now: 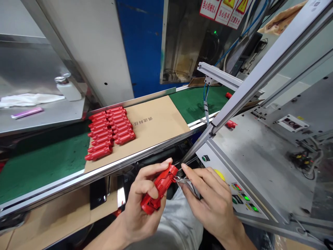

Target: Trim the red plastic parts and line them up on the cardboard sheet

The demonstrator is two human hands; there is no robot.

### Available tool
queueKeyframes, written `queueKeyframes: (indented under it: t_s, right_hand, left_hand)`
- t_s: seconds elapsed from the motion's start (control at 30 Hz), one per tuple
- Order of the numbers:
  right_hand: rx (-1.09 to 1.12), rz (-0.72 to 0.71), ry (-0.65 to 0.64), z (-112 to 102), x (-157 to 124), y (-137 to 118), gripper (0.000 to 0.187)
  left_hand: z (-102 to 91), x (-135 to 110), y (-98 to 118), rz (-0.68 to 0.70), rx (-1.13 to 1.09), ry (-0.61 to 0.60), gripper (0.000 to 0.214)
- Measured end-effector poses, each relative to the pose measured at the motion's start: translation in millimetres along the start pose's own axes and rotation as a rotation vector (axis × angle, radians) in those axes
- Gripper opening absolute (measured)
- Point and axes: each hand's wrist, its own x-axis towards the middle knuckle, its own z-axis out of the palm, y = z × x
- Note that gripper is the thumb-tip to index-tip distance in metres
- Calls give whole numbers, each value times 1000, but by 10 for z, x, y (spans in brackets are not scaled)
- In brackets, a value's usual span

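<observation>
My left hand is closed around a red plastic cylindrical part, tilted with its ringed end up and to the right. My right hand grips a small silvery metal tool between thumb and fingers. The pointed tip of this tool meets the red part near its upper end; its exact kind is partly hidden by my fingers. Beyond my hands, several similar red parts lie in two columns on a cardboard sheet.
The cardboard rests on a green conveyor belt with metal rails. To the right, a metal frame post slants above a control panel with lit buttons. A white bottle stands on a steel shelf at left. Another red part lies on the machine table.
</observation>
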Motion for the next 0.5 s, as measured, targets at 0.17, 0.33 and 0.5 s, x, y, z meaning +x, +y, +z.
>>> queueKeyframes:
  t_s: [0.17,0.33,0.5]
  right_hand:
    - [-77,-33,-10,-30,-16,4,60]
    - [-89,-33,-15,-34,-17,-25,57]
    - [-94,-23,16,21,1,-52,52]
  left_hand:
    - [2,19,35,34,36,-15,47]
    - [106,60,61,68,9,73,43]
    - [228,101,61,116,-21,191,39]
